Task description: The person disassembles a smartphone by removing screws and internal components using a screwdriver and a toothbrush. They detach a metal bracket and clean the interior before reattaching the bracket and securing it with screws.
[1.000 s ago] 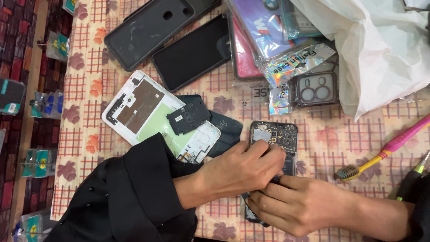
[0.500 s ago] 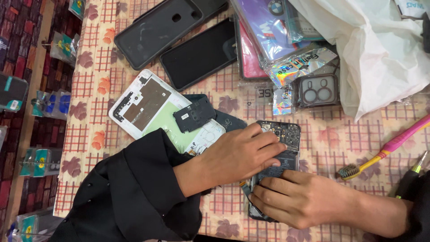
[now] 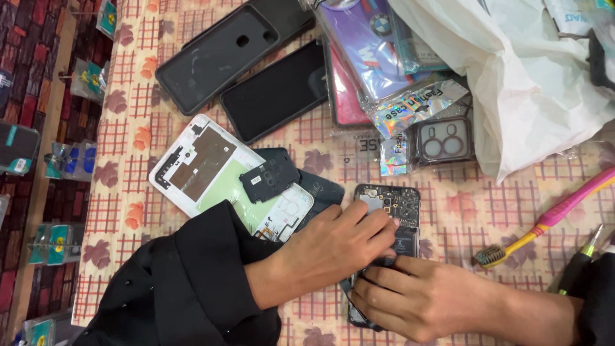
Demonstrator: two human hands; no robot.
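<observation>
Working over an opened phone [image 3: 391, 211] with its circuit board bared, we press our left hand [image 3: 333, 247] down on its middle, fingers [image 3: 378, 234] together and flat against it. Our right hand [image 3: 416, 298] lies just below those fingers, its fingertips [image 3: 371, 277] curled onto the phone's lower part; how tightly they pinch we cannot tell. Beyond the left fingertips lies a clear camera-cutout case [image 3: 442, 140]; left of the knuckles, a white phone frame [image 3: 211, 170]; right of them, a pink toothbrush [image 3: 551, 218].

Two hands [image 3: 333, 247], one toothbrush [image 3: 544, 224], one opened phone [image 3: 397, 205]
</observation>
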